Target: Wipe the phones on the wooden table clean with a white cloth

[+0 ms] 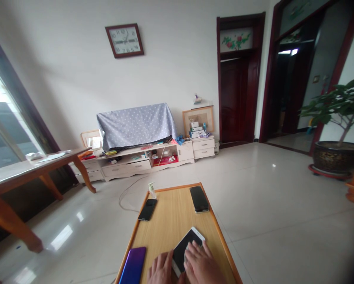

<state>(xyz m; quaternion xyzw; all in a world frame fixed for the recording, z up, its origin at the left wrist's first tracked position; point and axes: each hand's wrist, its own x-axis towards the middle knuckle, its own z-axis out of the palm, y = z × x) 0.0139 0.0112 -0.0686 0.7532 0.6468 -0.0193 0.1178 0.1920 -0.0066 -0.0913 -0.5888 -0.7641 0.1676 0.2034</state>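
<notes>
A white-framed smartphone (181,251) with a dark screen lies slanted on the small wooden table (171,221). My left hand (160,269) grips its lower left edge, fingers along the side and thumb near the bottom end. Bent over the screen, my right hand (203,263) presses its fingers on the glass; a small pale bit shows under them, too hidden to name. To the left lies a purple-blue phone (133,265), back up. Farther off are a black phone (147,209) at the left edge and another black phone (199,199) at the right.
A pump bottle (152,191) stands at the small table's far left corner. Left is a larger wooden table (55,158). Across the tiled floor are a white TV cabinet (126,169) under a dotted cloth (137,124), and a potted plant (336,156) on the right.
</notes>
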